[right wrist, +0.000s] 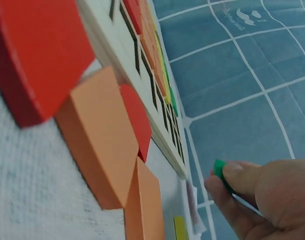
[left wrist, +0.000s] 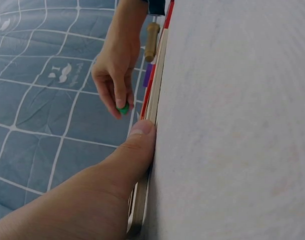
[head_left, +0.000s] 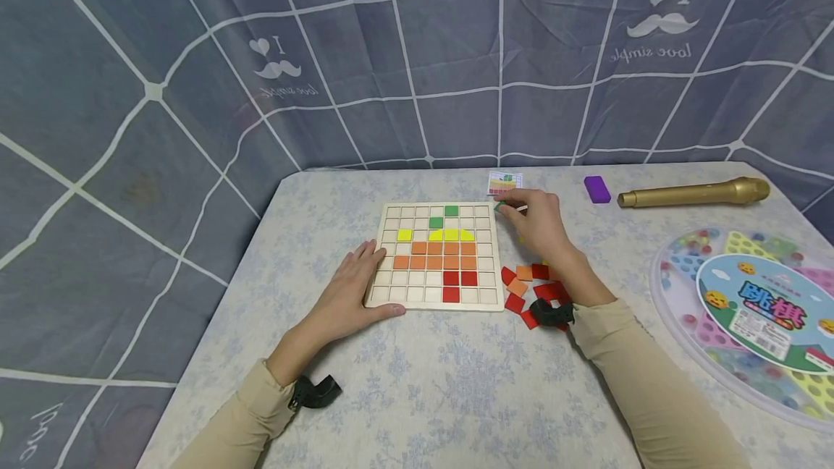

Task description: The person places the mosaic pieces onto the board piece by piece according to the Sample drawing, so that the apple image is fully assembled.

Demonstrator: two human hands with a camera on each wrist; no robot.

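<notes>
Hands: two; the left hand (head_left: 355, 288) lies flat with straight fingers against the left edge of the wooden grid board (head_left: 435, 255), thumb along its near edge; the right hand (head_left: 537, 226) is just off the board's far right corner.
Grip: the right hand's thumb and fingers pinch one small green tile (right wrist: 220, 172); the left hand's fingers are spread and hold nothing.
Green tile: sits at the fingertips, apart from the board's edge, above the tabletop (head_left: 443, 382) beside the board's far right corner.
Tiles on the board: two green, three yellow plus a yellow half-round, nine orange in two rows, three red.
Loose tiles: a small heap of red and orange squares (head_left: 531, 288) lies by the board's near right corner, under the right wrist; an exact count cannot be told.
Shapes and materials: the board is pale wood, square, cut into small square cells; the tiles are flat, thick and matt.
Cloth: the tabletop wears a pale fabric with a faint blue flower print.
Far edge: one small picture card (head_left: 504, 182), one purple block (head_left: 596, 189), one gold microphone (head_left: 693, 193).
Right edge: one round, clear plastic game box (head_left: 749, 317).
</notes>
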